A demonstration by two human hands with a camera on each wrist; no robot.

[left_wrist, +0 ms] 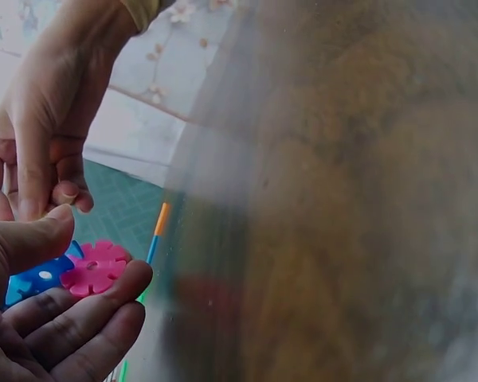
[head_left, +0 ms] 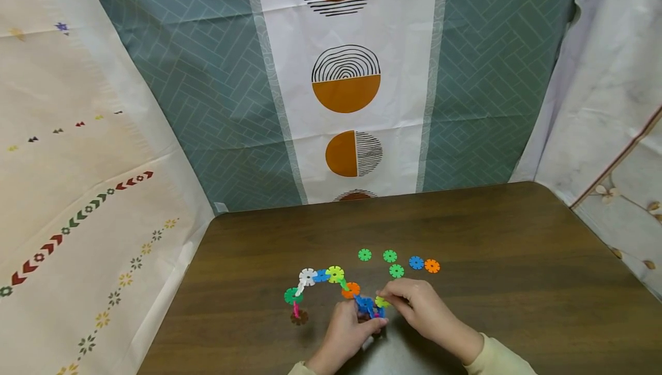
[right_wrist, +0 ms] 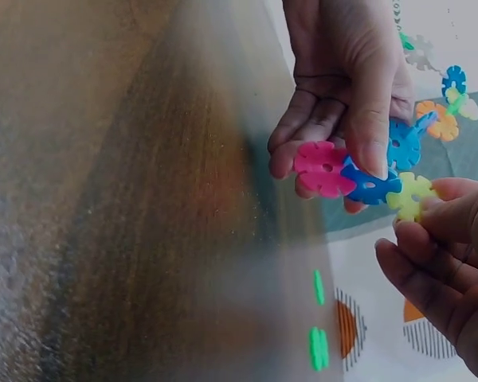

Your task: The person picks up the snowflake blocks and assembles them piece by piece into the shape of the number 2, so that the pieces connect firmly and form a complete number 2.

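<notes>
A chain of interlocking notched plastic discs runs from the table's middle to my left hand (head_left: 343, 332). That hand grips its near end, thumb over a blue disc (right_wrist: 366, 186), with a pink disc (right_wrist: 323, 169) lying along the fingers. Between thumb and fingertips, my right hand (head_left: 423, 309) pinches a yellow disc (right_wrist: 410, 196), whose edge meets the blue disc; whether it is slotted in I cannot tell. Farther along the chain are an orange disc (head_left: 351, 290), a lime-yellow disc (head_left: 335, 274), a white disc (head_left: 307, 276) and a green disc (head_left: 292, 296).
Beyond my right hand several loose discs lie on the brown table (head_left: 496, 248): green discs (head_left: 396, 271), a blue disc (head_left: 416, 263) and an orange disc (head_left: 432, 266). A patterned cloth (head_left: 403, 76) hangs behind the table's far edge, with pale cloths at both sides.
</notes>
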